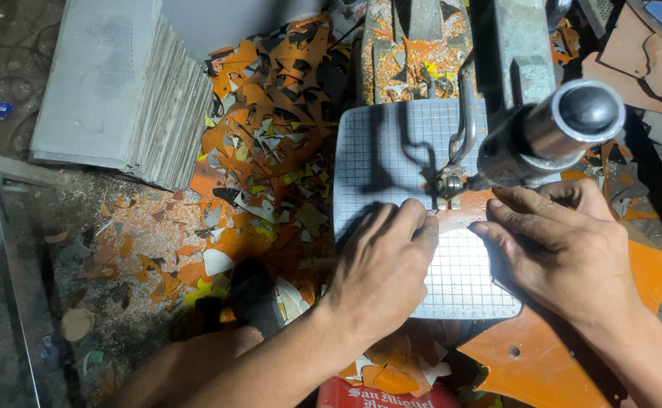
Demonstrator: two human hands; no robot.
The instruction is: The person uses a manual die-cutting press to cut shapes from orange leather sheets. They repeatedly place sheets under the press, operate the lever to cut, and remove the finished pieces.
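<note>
My left hand [382,266] and my right hand [561,245] press flat on a thin orange sheet [459,219] that lies on the gridded grey machine table [380,147]. The fingertips of both hands sit on either side of the small cutting head [447,185] of a grey machine [527,83]. A shiny metal cylinder [576,121] on the machine juts out above my right hand. The sheet continues under my right hand to an orange edge [652,272] at the right.
Orange, grey and black offcuts [270,143] litter the floor to the left. A stack of grey sheets [119,91] leans at upper left. A large orange piece with a hole [527,363] lies below the table, and a red container [380,394] stands at the bottom edge.
</note>
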